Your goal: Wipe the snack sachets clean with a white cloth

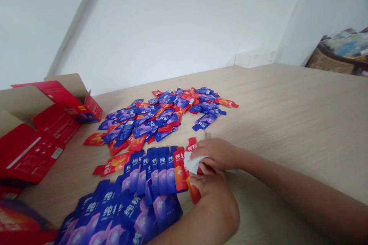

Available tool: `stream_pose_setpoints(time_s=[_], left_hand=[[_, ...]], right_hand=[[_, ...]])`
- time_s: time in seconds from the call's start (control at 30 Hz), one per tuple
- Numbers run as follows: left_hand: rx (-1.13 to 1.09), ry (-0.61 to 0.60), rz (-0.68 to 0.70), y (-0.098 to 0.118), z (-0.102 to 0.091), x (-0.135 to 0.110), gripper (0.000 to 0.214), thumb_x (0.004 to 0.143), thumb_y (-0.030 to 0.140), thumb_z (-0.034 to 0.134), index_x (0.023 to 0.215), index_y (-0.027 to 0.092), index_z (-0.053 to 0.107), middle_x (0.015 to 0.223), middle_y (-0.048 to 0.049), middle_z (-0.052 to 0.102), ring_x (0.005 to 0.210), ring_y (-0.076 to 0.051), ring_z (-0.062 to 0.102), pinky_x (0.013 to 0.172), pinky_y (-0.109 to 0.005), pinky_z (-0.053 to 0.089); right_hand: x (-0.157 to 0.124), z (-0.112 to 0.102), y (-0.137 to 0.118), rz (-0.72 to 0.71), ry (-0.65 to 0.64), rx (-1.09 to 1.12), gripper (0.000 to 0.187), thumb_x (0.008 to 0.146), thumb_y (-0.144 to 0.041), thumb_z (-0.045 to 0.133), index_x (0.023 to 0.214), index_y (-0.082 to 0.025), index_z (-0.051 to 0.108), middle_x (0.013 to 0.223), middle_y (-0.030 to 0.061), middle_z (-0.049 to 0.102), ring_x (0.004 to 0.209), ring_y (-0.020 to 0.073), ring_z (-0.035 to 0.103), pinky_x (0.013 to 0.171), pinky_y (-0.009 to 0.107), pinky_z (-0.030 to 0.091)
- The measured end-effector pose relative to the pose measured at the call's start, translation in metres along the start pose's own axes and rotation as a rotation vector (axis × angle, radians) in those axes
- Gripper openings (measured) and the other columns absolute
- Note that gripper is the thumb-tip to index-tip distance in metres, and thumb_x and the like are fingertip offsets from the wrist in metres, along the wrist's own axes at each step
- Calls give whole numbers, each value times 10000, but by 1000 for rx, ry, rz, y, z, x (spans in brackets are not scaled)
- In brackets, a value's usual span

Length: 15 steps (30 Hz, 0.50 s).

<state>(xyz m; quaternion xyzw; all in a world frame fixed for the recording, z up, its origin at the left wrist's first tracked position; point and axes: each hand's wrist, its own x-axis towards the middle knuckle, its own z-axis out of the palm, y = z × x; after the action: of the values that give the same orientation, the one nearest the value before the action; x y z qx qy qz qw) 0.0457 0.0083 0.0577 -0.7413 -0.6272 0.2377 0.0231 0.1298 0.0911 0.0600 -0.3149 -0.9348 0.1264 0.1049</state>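
My right hand [217, 154] is closed on a crumpled white tissue [192, 164]. Just below it my left hand [211, 183] curls its fingers round a red sachet, mostly hidden, that shows between the two hands. At their left edge, partly covered by hands and tissue, is a red-orange spouted sachet [194, 193]. Beside it an overlapping row of sachets stretches left, with a red one [179, 168] at its near end and several blue-purple ones [162, 172]. More blue-purple sachets [106, 214] lie in overlapping rows toward the bottom left.
Behind the rows spreads a loose heap of mixed red and blue sachets [161, 115]. Open red cardboard boxes [31, 153] stand at the left. The wooden table [287, 115] meets a white wall, with a small white box [254, 58] against it.
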Motion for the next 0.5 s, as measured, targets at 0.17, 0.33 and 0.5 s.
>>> stream_pose_setpoints(time_s=[0.17,0.33,0.5], left_hand=[[-44,23,-35,-2,-4,-5,571,816,21,380,1344,238,383,1358,-207,373,1083,-395,500,837,-561,463],[-47,7,-40,-1,-1,-2,571,818,38,395,1348,251,378,1359,-214,377,1090,-417,484,833,-580,455],[-37,26,-38,1,4,-1,578,816,7,370,1352,222,369,1357,-210,373,1092,-405,486,851,-575,449]], right_hand=[[3,6,20,216,79,-99,348,873,-269,450,1207,-272,546,979,63,580,857,211,553,733,317,394],[-7,-4,15,137,127,-47,360,890,-264,419,1233,-261,530,1021,64,584,881,200,545,771,311,389],[-2,4,8,55,8,-4,328,866,-264,474,1183,-275,561,1018,44,584,873,187,545,749,285,388]])
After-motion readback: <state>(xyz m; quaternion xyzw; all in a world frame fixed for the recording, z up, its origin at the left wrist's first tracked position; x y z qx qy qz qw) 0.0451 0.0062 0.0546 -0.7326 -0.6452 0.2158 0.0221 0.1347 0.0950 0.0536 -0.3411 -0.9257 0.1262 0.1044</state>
